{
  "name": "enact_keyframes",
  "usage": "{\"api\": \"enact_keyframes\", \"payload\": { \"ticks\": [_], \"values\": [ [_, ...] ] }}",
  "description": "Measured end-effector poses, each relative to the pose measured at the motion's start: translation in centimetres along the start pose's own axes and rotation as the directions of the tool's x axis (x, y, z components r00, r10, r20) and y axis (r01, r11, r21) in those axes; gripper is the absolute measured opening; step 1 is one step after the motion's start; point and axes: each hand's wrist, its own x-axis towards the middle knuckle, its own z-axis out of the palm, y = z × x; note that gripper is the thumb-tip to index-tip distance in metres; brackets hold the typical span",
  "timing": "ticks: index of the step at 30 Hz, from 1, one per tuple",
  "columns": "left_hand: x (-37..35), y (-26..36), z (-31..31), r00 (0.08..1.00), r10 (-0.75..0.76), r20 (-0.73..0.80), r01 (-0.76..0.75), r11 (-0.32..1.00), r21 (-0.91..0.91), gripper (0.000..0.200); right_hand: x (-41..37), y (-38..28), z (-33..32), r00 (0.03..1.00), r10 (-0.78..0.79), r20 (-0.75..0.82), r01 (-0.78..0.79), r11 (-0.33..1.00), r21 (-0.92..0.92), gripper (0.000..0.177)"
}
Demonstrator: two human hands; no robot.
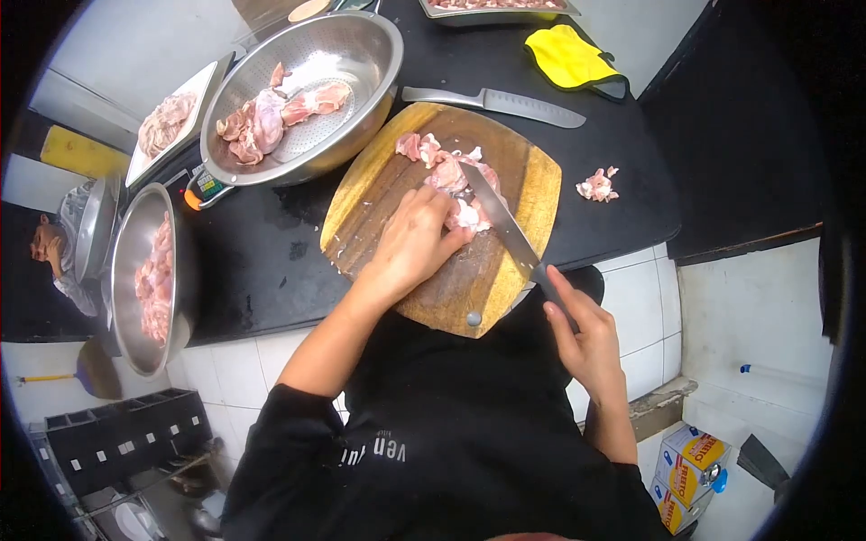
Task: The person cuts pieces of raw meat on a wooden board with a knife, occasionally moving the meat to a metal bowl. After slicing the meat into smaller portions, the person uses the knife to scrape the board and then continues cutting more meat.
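A wooden cutting board point(532, 176) lies at the table's near edge, with pieces of raw meat point(469, 214) on it. My left hand point(417, 233) presses down on the meat, its fingers curled and the thumb alongside. In my right hand point(585, 332) is a kitchen knife point(505, 221), gripped by its dark handle. The blade slants up and left across the meat, its tip among the pieces, close to my left fingertips. Smaller cut chunks point(413, 147) sit at the board's far side. The undersides of my left fingers are partly hidden.
A second knife point(523, 106) lies beyond the board, near a yellow cloth point(568, 59). Meat scraps point(598, 185) rest on the black table point(262, 288) at right. A steel colander point(374, 54) with larger meat pieces and a steel bowl point(126, 279) of cut meat stand left.
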Motion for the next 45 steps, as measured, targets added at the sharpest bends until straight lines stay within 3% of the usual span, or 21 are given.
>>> {"api": "enact_keyframes", "payload": {
  "ticks": [10,13,16,21,34,37,40,42,43,45],
  "values": [
    [0.3,0.5,-0.6,0.995,0.087,-0.049,-0.089,0.995,-0.043,0.031,-0.8,-0.5,-0.3,1.0,0.001,0.024,-0.001,1.0,-0.019,0.047],
    [0.8,0.7,-1.5,0.989,0.131,0.072,-0.132,0.991,0.017,0.03,-1.1,-1.1,-0.8,0.999,0.013,0.046,-0.011,0.999,-0.049,0.047],
    [0.7,0.8,-1.7,0.987,0.039,0.156,-0.032,0.998,-0.046,0.029,-1.5,-1.4,-1.2,0.995,0.026,0.093,-0.018,0.996,-0.083,0.048],
    [0.3,-0.1,-1.0,0.989,0.129,0.065,-0.131,0.991,0.014,0.026,-1.8,-2.7,-1.6,0.99,0.017,0.143,0.005,0.988,-0.154,0.052],
    [0.6,-0.8,-0.9,0.991,0.109,0.082,-0.107,0.994,-0.036,0.024,0.8,-2.8,1.6,0.979,-0.086,0.185,0.155,0.902,-0.403,0.058],
    [0.5,-2.0,-0.7,0.995,0.101,-0.014,-0.101,0.995,0.009,0.025,-0.5,-3.9,0.0,0.975,-0.053,0.214,0.144,0.889,-0.436,0.058],
    [0.3,-2.7,-1.6,0.995,0.01,-0.1,-0.013,1.0,-0.026,0.02,-2.3,-4.3,-1.2,0.973,0.008,0.231,0.097,0.895,-0.436,0.056],
    [0.3,-2.4,-2.1,0.986,-0.146,0.08,0.164,0.933,-0.32,0.02,-2.3,-4.1,-1.3,0.979,0.045,0.198,0.032,0.929,-0.368,0.052],
    [0.3,-2.4,-2.2,0.99,-0.124,0.07,0.142,0.917,-0.373,0.021,-2.2,-3.6,-1.2,0.98,0.041,0.196,0.035,0.928,-0.37,0.052],
    [0.5,-2.7,-2.3,0.993,-0.105,0.05,0.116,0.906,-0.407,0.022,-1.8,-2.3,-0.9,0.992,0.004,0.13,0.023,0.978,-0.206,0.05]
  ]
}}
